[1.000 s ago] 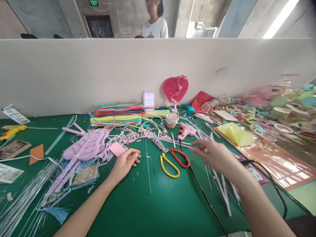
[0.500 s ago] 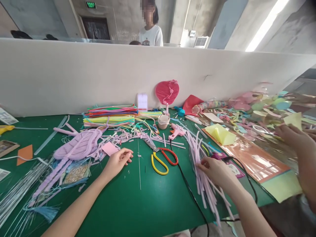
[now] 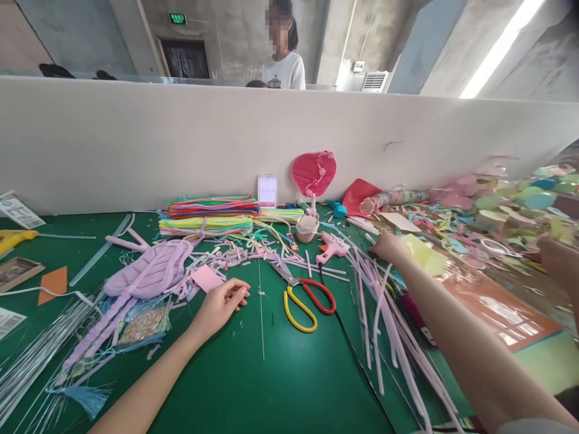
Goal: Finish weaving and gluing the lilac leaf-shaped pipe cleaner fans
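Note:
My left hand rests on the green table, fingers loosely bent with nothing in them, beside a pink paper square. My right hand reaches forward, closed over the near end of a whitish glue stick; its fingertips are partly hidden. Below my right forearm lies a loose bundle of lilac pipe cleaners. Scissors with one yellow and one red handle lie half-open between my hands. Behind them is a pink glue gun. A lilac fan-shaped piece of pipe cleaners lies at left.
Coloured pipe cleaners are stacked by the white partition. A red fan shape stands in a small cup. Another person's hand is at far right, near paper scraps. A black cord crosses the table.
My right hand has left the lilac pipe cleaners and moved forward to the glue stick; the bundle now lies more spread out. My left hand stays put. The view has shifted slightly.

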`<control>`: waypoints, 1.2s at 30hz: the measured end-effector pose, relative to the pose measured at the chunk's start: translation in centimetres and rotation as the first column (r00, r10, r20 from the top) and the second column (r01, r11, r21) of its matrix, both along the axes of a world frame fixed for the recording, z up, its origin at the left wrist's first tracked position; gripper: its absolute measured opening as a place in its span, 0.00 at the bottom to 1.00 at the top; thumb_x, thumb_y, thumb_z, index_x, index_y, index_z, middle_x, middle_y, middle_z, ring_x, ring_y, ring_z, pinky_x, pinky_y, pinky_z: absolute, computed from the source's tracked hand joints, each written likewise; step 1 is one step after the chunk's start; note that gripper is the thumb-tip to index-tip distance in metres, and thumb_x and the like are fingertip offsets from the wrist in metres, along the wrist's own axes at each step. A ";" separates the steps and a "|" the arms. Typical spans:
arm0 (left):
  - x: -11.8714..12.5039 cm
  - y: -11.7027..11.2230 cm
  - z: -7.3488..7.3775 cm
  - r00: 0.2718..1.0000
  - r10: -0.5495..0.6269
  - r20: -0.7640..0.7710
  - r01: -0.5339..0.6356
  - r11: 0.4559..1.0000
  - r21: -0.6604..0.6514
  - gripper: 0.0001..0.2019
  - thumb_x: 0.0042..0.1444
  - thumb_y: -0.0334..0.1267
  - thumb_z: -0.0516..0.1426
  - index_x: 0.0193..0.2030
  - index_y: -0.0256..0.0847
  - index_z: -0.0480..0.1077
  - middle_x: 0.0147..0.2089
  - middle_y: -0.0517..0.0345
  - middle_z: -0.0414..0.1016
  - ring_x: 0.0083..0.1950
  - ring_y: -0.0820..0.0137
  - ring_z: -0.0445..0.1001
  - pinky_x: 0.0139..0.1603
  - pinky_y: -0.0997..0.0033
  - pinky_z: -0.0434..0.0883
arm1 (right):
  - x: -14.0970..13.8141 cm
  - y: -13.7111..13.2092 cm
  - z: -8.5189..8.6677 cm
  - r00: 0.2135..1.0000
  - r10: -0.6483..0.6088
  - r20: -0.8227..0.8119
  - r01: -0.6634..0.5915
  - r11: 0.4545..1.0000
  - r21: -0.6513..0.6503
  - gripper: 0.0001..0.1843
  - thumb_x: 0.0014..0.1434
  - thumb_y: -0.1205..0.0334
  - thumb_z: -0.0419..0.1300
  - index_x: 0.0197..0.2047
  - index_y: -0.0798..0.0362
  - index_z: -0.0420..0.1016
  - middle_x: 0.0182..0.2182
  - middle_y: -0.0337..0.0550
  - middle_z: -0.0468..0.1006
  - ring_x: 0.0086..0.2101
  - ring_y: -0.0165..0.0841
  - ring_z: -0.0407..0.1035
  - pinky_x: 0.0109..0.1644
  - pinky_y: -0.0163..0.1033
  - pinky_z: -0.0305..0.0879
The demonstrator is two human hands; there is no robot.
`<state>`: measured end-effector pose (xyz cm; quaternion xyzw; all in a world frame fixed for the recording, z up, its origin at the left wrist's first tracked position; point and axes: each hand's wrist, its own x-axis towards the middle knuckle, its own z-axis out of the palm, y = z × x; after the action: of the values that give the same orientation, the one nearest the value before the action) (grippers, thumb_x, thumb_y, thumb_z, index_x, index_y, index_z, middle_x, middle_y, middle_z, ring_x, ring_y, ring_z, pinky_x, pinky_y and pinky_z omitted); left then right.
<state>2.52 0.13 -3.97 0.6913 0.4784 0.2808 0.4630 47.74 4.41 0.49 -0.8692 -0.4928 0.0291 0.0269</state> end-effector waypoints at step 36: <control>1.0 -1.1 3.1 0.980 0.010 0.201 -0.026 0.997 0.075 0.19 0.61 0.54 0.52 0.42 0.40 0.73 0.40 0.51 0.78 0.41 0.65 0.77 0.37 0.70 0.73 | -18.2 -4.6 17.7 0.354 0.827 -0.437 0.045 0.451 0.891 0.13 0.50 0.55 0.70 0.35 0.49 0.73 0.29 0.39 0.79 0.30 0.33 0.75 0.34 0.42 0.76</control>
<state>3.57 -1.02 -0.83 0.6726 0.4245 0.3712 0.4792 29.57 -0.16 18.15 -0.4386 -0.5865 0.2391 0.6376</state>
